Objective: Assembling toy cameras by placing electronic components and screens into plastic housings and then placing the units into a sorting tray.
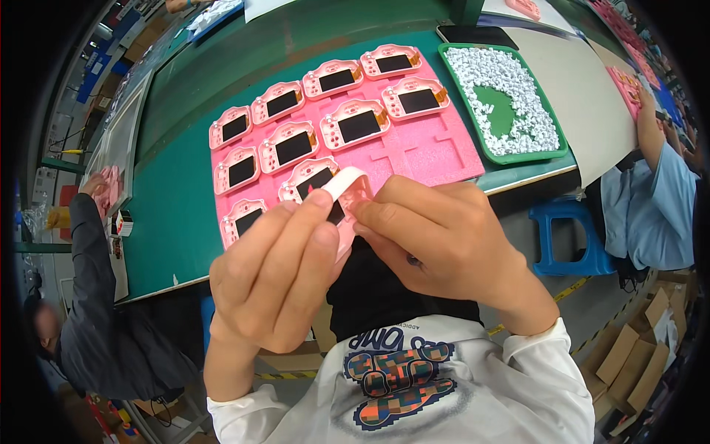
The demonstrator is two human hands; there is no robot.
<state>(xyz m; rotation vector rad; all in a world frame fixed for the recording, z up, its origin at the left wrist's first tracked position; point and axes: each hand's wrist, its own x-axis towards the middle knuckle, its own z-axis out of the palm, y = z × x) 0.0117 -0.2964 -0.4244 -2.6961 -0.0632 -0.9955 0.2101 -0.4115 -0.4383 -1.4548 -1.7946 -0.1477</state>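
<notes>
A pink plastic casing [356, 185] with a pale curved rim is held up before me, tilted, above the near edge of the foam tray. My left hand [277, 274] pinches its left side between thumb and fingers. On the other side, my right hand [455, 240] has its fingertips closed against the casing's inner part; whether they also hold something small is hidden. Behind lies a pink foam tray [451, 159] with several pink console shells [359, 126], each showing a black screen and small buttons. One shell [296, 181] is partly covered by my left fingers.
Right of the foam, a green tray [529, 157] holds many small white parts [488, 66]. A black flat object [477, 35] lies behind it. People in a dark sleeve [92, 259] and light blue clothing [651, 211] work either side. A blue stool [547, 229] and cardboard boxes [629, 355] stand below right.
</notes>
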